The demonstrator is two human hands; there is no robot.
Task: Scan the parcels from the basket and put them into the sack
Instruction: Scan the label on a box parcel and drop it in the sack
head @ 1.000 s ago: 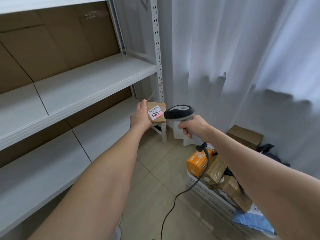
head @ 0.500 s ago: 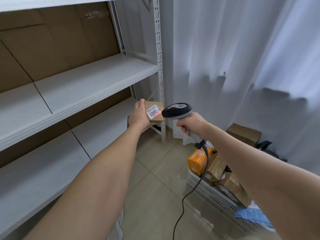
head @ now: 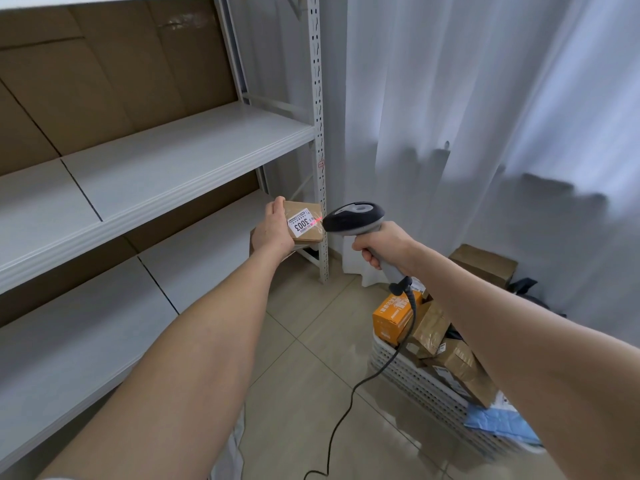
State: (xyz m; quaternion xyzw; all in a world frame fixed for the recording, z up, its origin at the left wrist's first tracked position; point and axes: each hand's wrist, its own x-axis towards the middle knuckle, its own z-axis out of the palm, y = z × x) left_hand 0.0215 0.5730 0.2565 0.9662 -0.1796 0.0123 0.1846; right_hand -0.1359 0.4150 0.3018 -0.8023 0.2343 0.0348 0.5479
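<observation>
My left hand [head: 272, 233] grips a small brown cardboard parcel [head: 308, 233] with a white label reading 3003, held up in front of the shelf post. My right hand [head: 386, 245] holds the grey handle of a barcode scanner [head: 355, 218], its dark head pointing left at the label. A red scan light falls on the label's right edge. The white perforated basket [head: 412, 379] stands on the floor at lower right, holding an orange box [head: 394, 317] and several brown taped parcels [head: 446, 355]. No sack is clearly in view.
White metal shelves [head: 166, 168] backed with cardboard fill the left side. A white curtain [head: 485, 133] hangs behind. A brown box [head: 485, 263] sits beyond the basket. The scanner's black cable [head: 346, 420] trails down over the tiled floor. A blue bag [head: 498, 422] lies at the basket's near end.
Both hands have shifted slightly with the parcel and scanner. The red scan light now sits at the label's right edge.
</observation>
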